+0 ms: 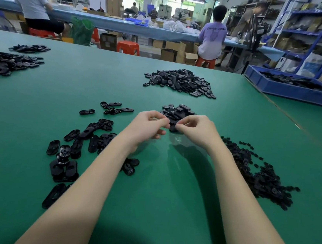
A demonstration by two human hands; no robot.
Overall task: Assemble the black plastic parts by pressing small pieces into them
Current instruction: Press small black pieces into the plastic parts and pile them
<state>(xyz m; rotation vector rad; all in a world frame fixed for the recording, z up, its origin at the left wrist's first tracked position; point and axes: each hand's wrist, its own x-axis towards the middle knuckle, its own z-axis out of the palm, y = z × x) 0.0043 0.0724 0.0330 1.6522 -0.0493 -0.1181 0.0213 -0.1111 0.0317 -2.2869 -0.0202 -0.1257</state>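
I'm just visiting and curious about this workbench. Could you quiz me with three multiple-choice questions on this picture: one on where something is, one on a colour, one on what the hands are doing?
1. Where is the blue bin?
A. at the table's far right
B. between the forearms
C. at the near left edge

2. What colour is the table surface?
A. white
B. green
C. red

3. What are the two hands doing?
A. lying flat on the table
B. fingers curled, pinching a black part between them
C. lifting the bin

Answers:
1. A, it sits past the right-hand corner.
2. B, the mat is green all over.
3. B, the left hand and right hand meet at a dark piece near the small pile.
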